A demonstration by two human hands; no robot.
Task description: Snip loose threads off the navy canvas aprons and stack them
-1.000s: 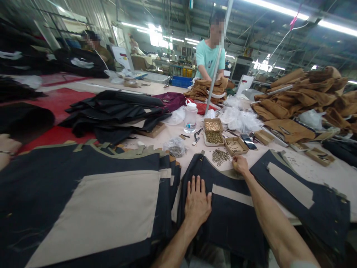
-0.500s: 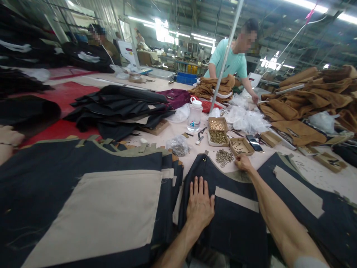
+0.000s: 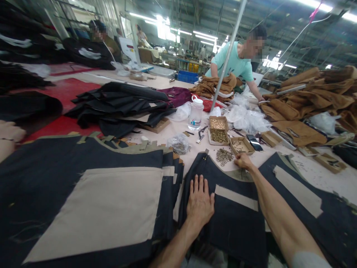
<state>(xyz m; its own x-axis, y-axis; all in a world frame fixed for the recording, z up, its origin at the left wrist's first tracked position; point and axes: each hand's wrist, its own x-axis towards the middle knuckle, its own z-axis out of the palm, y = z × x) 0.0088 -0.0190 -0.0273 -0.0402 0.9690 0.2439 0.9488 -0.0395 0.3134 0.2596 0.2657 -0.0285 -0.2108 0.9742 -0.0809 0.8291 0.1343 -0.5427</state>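
Note:
My left hand (image 3: 199, 201) lies flat and open on a dark navy garment panel (image 3: 231, 219) with a beige strip across it. My right hand (image 3: 243, 161) reaches to the panel's far edge, fingers curled into a pinch beside a loose pile of metal rings (image 3: 224, 156). What the fingers hold is too small to make out. A thick stack of like navy panels with a large beige patch (image 3: 92, 201) lies to the left.
Small cardboard boxes of metal fittings (image 3: 218, 135), a phone (image 3: 254, 142), a plastic bottle (image 3: 195, 112) and a bag of parts (image 3: 179, 145) sit beyond. Another navy panel (image 3: 304, 193) lies right. Brown garments (image 3: 306, 96) pile at back right. A person in a teal shirt (image 3: 237, 65) works opposite.
The view has shifted slightly. The person in teal has leaned right, reaching toward the brown pile. My hands stay in nearly the same places on the panel.

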